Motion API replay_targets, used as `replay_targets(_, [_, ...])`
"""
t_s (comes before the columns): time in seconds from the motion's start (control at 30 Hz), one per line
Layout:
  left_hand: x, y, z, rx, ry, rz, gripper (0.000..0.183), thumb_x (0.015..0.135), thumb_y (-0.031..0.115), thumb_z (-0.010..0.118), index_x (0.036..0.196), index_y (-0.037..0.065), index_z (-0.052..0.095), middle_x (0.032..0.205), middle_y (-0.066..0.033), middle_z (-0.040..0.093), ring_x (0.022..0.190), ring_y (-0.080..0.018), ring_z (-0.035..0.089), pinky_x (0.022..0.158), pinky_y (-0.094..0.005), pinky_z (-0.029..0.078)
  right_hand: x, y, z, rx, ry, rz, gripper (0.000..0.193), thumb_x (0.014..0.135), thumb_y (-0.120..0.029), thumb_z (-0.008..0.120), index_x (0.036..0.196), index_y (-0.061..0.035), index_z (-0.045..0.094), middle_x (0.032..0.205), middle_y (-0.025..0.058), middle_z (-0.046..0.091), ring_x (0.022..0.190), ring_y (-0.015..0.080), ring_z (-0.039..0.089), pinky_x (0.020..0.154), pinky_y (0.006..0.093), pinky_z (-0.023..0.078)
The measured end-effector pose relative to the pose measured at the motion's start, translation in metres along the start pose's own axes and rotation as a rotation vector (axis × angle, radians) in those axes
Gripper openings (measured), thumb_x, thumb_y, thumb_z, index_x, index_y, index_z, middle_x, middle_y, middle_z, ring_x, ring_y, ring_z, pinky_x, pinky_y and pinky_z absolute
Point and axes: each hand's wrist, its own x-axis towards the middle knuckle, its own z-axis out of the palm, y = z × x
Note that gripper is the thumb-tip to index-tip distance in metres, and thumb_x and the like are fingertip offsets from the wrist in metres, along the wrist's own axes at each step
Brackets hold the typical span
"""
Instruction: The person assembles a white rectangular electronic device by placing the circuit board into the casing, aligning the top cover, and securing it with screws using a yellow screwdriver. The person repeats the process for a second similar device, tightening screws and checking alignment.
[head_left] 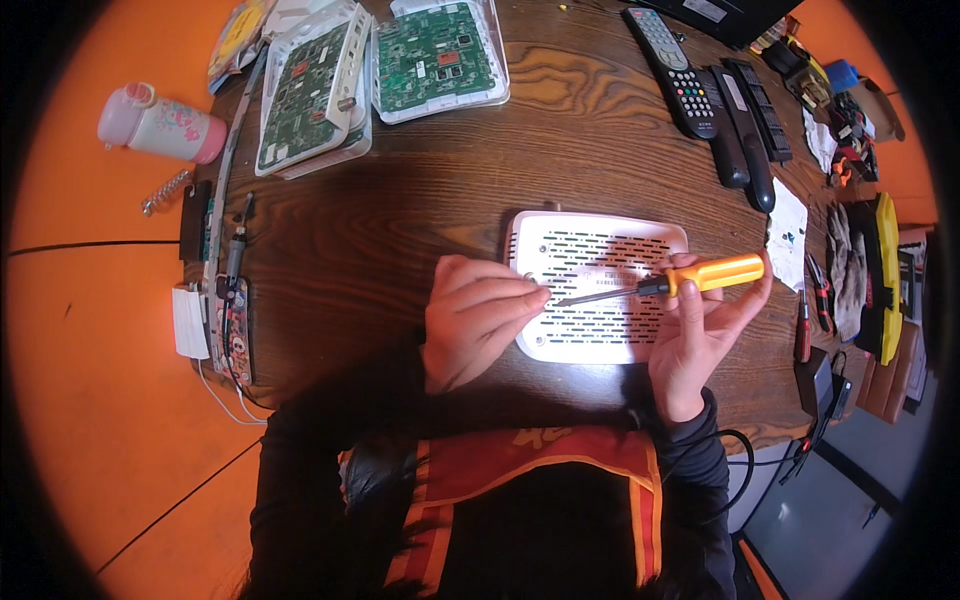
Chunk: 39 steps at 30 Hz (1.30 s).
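A white plastic device case (590,345) with rows of vent slots lies on the wooden table in front of me. A screwdriver (715,273) with a yellow handle and dark shaft is gripped by my right hand (695,335), over the right part of the case. Its shaft points left, and the tip is close to my left fingertips. My left hand (475,315) is at the left edge of the case with its fingers pressed together. Whatever those fingers may pinch is too small or hidden to make out. Round screw holes show near the case's left corners.
Opened white housings with green circuit boards (440,60) lie at the far left. A remote control (672,75) and black handsets (738,130) are at the far right. A soldering iron (236,255) lies left; a pink-and-white bottle (165,125) stands beyond that edge. Pliers (820,295) lie right.
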Motion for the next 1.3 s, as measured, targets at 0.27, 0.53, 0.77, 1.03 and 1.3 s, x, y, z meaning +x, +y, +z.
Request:
replay_targets(0.27, [0.001, -0.002, -0.001, -0.115, 0.079, -0.177, 0.015, 0.075, -0.007, 0.065, 0.085, 0.004, 0.062, 0.090, -0.0104, 0.070, 0.095, -0.0172, 0.064, 0.080, -0.0317, 0.038, -0.006, 0.008, -0.003, -0.056, -0.180, -0.077, 0.081, 0.080, 0.011, 0.055, 0.140, -0.0212, 0.012, 0.100, 0.0193, 0.055, 0.094, 0.0261, 0.056, 0.088, 0.0416, 0.046])
replay_targets(0.53, [-0.006, -0.005, 0.002, -0.491, 0.070, -0.294, 0.010, 0.083, -0.005, 0.058, 0.090, 0.002, 0.056, 0.101, -0.0135, 0.067, 0.098, -0.0137, 0.061, 0.080, -0.0257, 0.046, -0.010, 0.011, -0.002, 0.018, -0.142, -0.054, 0.077, 0.078, 0.011, 0.059, 0.130, -0.0241, 0.015, 0.097, 0.0224, 0.057, 0.091, 0.0290, 0.060, 0.083, 0.0380, 0.049])
replay_targets(0.77, [-0.011, -0.010, 0.004, -0.702, 0.049, -0.394, 0.008, 0.091, 0.000, 0.046, 0.084, -0.001, 0.049, 0.109, -0.0197, 0.063, 0.102, -0.0199, 0.061, 0.084, -0.0265, 0.046, -0.013, 0.015, 0.000, 0.065, -0.197, -0.090, 0.076, 0.076, 0.013, 0.060, 0.126, -0.0234, 0.017, 0.098, 0.0232, 0.057, 0.090, 0.0305, 0.061, 0.084, 0.0398, 0.049])
replay_targets(1.03, [-0.016, -0.014, 0.007, -0.659, -0.016, -0.381, 0.010, 0.095, 0.004, 0.037, 0.086, 0.000, 0.039, 0.109, -0.0304, 0.058, 0.093, -0.0304, 0.065, 0.086, -0.0362, 0.051, -0.014, 0.014, 0.001, 0.028, -0.217, -0.108, 0.073, 0.078, 0.012, 0.059, 0.129, -0.0228, 0.019, 0.099, 0.0203, 0.055, 0.095, 0.0291, 0.057, 0.089, 0.0442, 0.046])
replay_targets(1.3, [-0.012, -0.010, 0.007, -0.696, 0.007, -0.383, 0.011, 0.095, 0.004, 0.037, 0.085, 0.000, 0.039, 0.109, -0.0295, 0.058, 0.092, -0.0293, 0.065, 0.084, -0.0358, 0.052, -0.015, 0.014, -0.002, 0.020, -0.232, -0.129, 0.072, 0.078, 0.011, 0.058, 0.130, -0.0216, 0.021, 0.101, 0.0190, 0.055, 0.097, 0.0274, 0.056, 0.091, 0.0450, 0.045])
